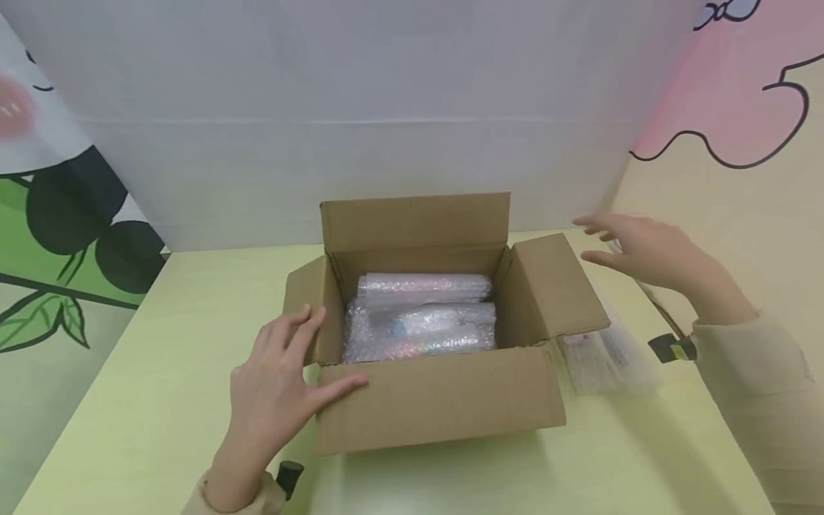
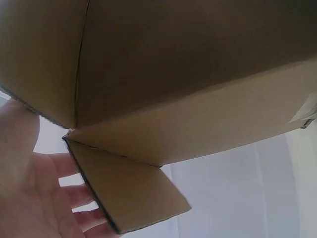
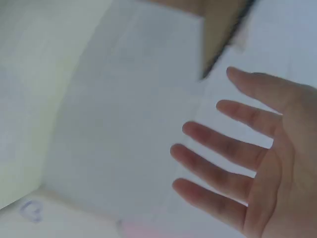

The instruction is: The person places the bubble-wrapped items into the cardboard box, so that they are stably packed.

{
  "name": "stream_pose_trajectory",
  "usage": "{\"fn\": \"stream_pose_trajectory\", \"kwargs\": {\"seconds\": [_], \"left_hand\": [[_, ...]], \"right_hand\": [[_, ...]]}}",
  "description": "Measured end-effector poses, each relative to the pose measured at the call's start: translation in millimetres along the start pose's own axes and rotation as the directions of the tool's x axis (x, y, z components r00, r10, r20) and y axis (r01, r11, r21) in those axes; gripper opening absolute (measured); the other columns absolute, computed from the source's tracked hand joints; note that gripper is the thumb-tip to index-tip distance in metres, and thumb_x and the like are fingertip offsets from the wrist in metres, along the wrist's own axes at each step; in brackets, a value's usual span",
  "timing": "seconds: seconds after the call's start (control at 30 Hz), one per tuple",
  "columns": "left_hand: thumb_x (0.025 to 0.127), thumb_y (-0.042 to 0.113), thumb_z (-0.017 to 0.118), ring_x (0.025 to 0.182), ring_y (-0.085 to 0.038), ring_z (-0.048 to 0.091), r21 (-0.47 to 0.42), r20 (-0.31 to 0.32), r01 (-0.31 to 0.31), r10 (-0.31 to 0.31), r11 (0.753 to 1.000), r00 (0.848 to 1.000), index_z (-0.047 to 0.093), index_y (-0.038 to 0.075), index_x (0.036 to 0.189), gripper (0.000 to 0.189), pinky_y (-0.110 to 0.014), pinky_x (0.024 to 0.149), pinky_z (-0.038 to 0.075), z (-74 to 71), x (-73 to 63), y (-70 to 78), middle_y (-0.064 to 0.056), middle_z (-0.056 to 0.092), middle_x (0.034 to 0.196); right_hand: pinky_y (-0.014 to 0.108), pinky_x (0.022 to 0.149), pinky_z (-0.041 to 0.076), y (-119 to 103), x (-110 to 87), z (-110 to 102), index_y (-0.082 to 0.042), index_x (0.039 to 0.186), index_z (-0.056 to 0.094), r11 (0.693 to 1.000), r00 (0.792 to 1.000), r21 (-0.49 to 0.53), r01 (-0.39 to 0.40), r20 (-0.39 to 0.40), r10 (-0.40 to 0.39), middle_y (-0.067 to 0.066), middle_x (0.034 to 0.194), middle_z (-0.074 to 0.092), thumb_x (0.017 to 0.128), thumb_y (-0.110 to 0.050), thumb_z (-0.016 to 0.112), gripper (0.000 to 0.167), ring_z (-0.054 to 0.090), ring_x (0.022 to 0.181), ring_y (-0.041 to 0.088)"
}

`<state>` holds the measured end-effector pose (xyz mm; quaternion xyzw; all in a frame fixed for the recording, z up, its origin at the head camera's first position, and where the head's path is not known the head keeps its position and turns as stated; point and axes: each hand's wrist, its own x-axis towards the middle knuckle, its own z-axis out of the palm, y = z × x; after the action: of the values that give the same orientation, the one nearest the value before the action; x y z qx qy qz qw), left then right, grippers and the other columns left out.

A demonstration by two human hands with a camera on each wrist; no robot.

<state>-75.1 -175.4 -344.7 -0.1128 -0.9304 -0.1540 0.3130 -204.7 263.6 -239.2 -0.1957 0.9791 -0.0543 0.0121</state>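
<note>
An open cardboard box (image 1: 444, 400) stands on the table with its flaps spread outward. Inside it lie several bubble-wrapped packages (image 1: 418, 322). My left hand (image 1: 273, 379) rests at the box's near left corner, fingers against the left flap (image 1: 305, 290) and thumb reaching over the front flap. In the left wrist view, the fingers (image 2: 77, 196) pass behind the side flap. My right hand (image 1: 656, 257) is raised beyond the right flap (image 1: 556, 286), holding nothing, its fingers spread in the right wrist view.
Clear plastic packets (image 1: 605, 357) lie on the table (image 1: 161, 415) to the right of the box, partly under its right flap. A pale wall covering (image 1: 386, 157) rises behind the box. Cartoon-printed panels (image 1: 77, 236) flank the table on both sides.
</note>
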Motion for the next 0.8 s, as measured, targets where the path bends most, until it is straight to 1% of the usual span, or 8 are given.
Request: {"fn": "stream_pose_trajectory", "kwargs": {"seconds": [0.1,0.17,0.3,0.47,0.53,0.6,0.7,0.8], "left_hand": [[0.067,0.09,0.047,0.111,-0.032,0.058,-0.02,0.003,0.011,-0.011,1.0,1.0,0.058,0.013,0.133,0.102,-0.018,0.041,0.026,2.1,-0.6,-0.8,-0.011,0.059,0.127],[0.067,0.089,0.05,0.112,-0.033,0.057,-0.041,0.007,0.022,-0.022,0.999,1.0,0.057,0.013,0.134,0.102,-0.018,0.042,0.027,4.0,-1.3,-1.4,-0.012,0.058,0.128],[0.063,0.083,0.062,0.109,-0.031,0.057,-0.085,0.004,0.045,-0.045,0.995,0.999,0.055,0.013,0.135,0.101,-0.018,0.042,0.028,8.6,-2.8,-2.6,-0.012,0.055,0.131],[0.055,0.07,0.079,0.11,-0.029,0.057,-0.1,0.009,0.076,-0.076,0.992,0.997,0.05,0.013,0.139,0.105,-0.02,0.042,0.027,11.2,-3.9,-2.9,-0.009,0.052,0.136],[0.053,0.067,0.081,0.111,-0.029,0.057,-0.1,0.014,0.086,-0.085,0.991,0.996,0.049,0.013,0.141,0.108,-0.02,0.042,0.027,11.3,-3.9,-2.8,-0.008,0.051,0.138],[0.053,0.065,0.083,0.111,-0.029,0.058,-0.1,0.019,0.093,-0.092,0.991,0.996,0.047,0.014,0.142,0.109,-0.02,0.042,0.027,11.2,-3.9,-2.7,-0.007,0.051,0.139],[0.052,0.062,0.084,0.111,-0.029,0.059,-0.102,0.032,0.105,-0.102,0.989,0.994,0.046,0.014,0.143,0.109,-0.02,0.042,0.027,10.7,-3.7,-2.3,-0.006,0.05,0.14],[0.052,0.06,0.085,0.111,-0.028,0.058,-0.102,0.047,0.117,-0.113,0.988,0.992,0.045,0.015,0.144,0.109,-0.02,0.042,0.028,10.1,-3.4,-2.0,-0.006,0.049,0.141]], "right_hand": [[0.06,0.078,0.049,35,-5.1,25,-0.012,0.142,0.044,0.998,0.998,-0.019,-0.058,0.033,0.059,0.021,0.13,0.061,0.095,-0.032,0.059,0.053,0.062,0.112,0.041],[0.06,0.072,0.049,53,-8.5,44,-0.009,0.14,0.044,0.995,0.994,-0.036,-0.09,0.066,0.092,0.024,0.127,0.062,0.095,-0.033,0.059,0.054,0.062,0.11,0.045],[0.059,0.066,0.05,73,-16.2,74,-0.003,0.139,0.044,0.988,0.979,-0.01,-0.155,0.133,0.155,0.029,0.124,0.061,0.093,-0.034,0.061,0.059,0.059,0.108,0.051],[0.053,0.061,0.051,83,-21.8,103,0.003,0.138,0.042,0.978,0.964,0.025,-0.206,0.175,0.199,0.034,0.124,0.058,0.092,-0.035,0.061,0.063,0.06,0.104,0.053],[0.054,0.063,0.052,85,-22.6,113,0.006,0.137,0.042,0.977,0.963,0.024,-0.214,0.174,0.206,0.034,0.122,0.059,0.091,-0.033,0.062,0.063,0.06,0.103,0.052],[0.058,0.068,0.051,85,-22.7,121,0.008,0.135,0.044,0.975,0.964,0.029,-0.22,0.163,0.212,0.035,0.12,0.059,0.09,-0.033,0.063,0.064,0.058,0.106,0.053],[0.063,0.076,0.049,84,-22.4,131,0.009,0.134,0.045,0.97,0.962,0.038,-0.242,0.144,0.234,0.036,0.121,0.057,0.089,-0.041,0.063,0.07,0.056,0.109,0.054],[0.065,0.076,0.048,82,-22.2,138,0.008,0.134,0.045,0.96,0.955,0.043,-0.276,0.123,0.269,0.037,0.122,0.057,0.089,-0.055,0.058,0.079,0.056,0.107,0.055]]}}
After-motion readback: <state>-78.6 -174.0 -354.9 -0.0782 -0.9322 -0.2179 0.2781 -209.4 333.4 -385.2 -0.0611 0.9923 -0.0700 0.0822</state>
